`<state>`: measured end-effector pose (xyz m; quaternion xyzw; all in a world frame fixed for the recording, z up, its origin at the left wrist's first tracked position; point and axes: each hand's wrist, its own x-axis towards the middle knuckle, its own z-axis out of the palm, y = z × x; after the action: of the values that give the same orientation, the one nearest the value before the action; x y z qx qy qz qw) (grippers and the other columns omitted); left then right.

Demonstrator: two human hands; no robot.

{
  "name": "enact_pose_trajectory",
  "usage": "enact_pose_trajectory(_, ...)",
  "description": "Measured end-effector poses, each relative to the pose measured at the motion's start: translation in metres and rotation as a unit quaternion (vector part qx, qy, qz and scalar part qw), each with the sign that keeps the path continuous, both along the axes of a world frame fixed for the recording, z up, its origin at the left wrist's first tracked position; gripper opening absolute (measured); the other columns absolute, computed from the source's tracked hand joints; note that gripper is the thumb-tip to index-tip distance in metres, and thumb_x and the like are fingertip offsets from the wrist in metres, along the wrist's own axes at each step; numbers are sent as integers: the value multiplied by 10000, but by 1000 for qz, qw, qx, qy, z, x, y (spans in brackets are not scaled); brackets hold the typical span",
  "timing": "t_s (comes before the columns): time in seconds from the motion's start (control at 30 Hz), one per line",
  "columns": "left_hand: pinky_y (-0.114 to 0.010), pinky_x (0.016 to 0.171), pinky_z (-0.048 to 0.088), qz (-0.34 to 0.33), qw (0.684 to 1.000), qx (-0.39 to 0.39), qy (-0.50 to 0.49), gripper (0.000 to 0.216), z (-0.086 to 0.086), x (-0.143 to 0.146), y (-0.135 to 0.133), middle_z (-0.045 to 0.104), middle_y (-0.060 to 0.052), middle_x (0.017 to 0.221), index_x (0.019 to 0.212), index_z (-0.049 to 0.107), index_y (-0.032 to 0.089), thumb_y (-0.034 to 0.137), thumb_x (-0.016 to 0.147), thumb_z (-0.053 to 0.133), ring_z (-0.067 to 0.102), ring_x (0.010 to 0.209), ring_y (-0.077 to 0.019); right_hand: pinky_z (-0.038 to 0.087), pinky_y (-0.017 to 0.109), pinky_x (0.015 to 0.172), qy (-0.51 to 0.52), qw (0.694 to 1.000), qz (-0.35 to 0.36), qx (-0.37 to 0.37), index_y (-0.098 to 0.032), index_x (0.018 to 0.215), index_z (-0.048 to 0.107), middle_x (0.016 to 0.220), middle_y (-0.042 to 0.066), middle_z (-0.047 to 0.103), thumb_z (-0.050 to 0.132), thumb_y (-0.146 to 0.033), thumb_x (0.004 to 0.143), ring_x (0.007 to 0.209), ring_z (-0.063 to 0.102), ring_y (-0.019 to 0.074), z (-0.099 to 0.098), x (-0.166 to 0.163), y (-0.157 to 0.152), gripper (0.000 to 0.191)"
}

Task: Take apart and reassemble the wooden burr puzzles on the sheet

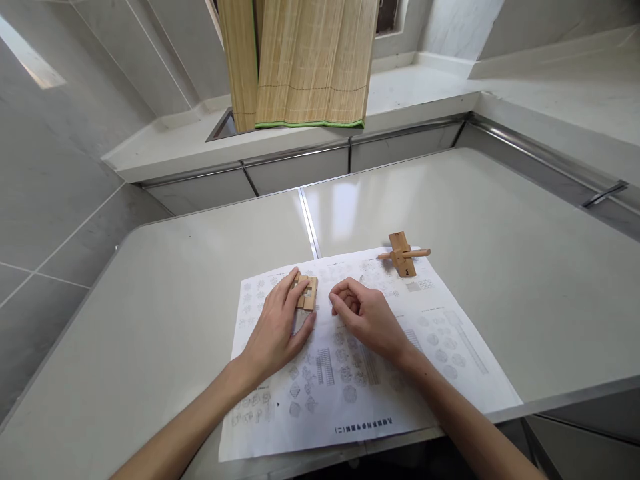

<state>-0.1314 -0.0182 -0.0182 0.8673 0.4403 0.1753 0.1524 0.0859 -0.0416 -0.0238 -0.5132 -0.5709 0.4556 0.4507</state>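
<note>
So the biggest thing here is a pale desk (210, 280), with a bamboo mat (315, 60) hanging down beyond its far side. On the desk there's a big printed sheet (280, 440) covered in little diagrams, a bit crinkled and turned slightly askew. Both hands are over it: the left hand (277, 320) is spread out, fingers lying across a wooden piece, though I can't tell if it's really gripping. The right hand (367, 313) is curled in, thumb up close to the index finger, just right of that piece and not touching it. Past the right hand, at the sheet's far right corner, sits a wooden assembly (401, 257) with a rod through it. Smallest is the notched wooden piece (311, 293), flat on the sheet, partly under the left fingers.
</note>
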Motion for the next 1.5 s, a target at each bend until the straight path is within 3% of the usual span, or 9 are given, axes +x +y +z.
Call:
enact_pose_trajectory(0.73,-593,1224,409,-5,1000,5,6,593,0,0,0,297,-116,1708,1607,310,310,329,1059,537,337,1563,-343,496,267,584,0,1000,1,-2,-218,909,633,753,5,713,598,-296,1011,631,626,152,-1,-1,1,133)
enact_pose_trajectory(0.97,-596,1182,444,-32,999,24,0,589,2,1,-1,398,-105,1646,1590,343,338,295,1045,562,421,1488,-342,494,262,576,0,1000,-1,3,-219,898,627,740,0,705,597,-312,1011,617,623,147,-2,-1,0,150)
enact_pose_trajectory(1.3,-577,1109,515,-60,997,-25,-28,712,6,2,-5,428,-116,1587,1593,343,398,352,973,691,467,1443,-361,468,270,513,-7,1000,0,11,-226,915,631,673,-11,638,586,-361,1017,575,592,155,-1,0,0,175)
enact_pose_trajectory(1.43,-584,1140,490,-44,998,-20,-33,710,5,2,-4,422,-127,1596,1589,336,360,340,972,687,453,1465,-365,534,297,592,-47,998,-9,47,-226,1003,646,931,40,694,603,-292,993,670,628,159,-2,0,0,80)
enact_pose_trajectory(1.5,-585,1148,478,-42,998,-16,-32,700,5,2,-4,439,-128,1586,1580,341,341,314,968,680,461,1454,-362,590,346,724,-75,994,-5,75,-236,1138,650,1141,74,668,637,-254,959,807,669,183,-4,0,0,181)
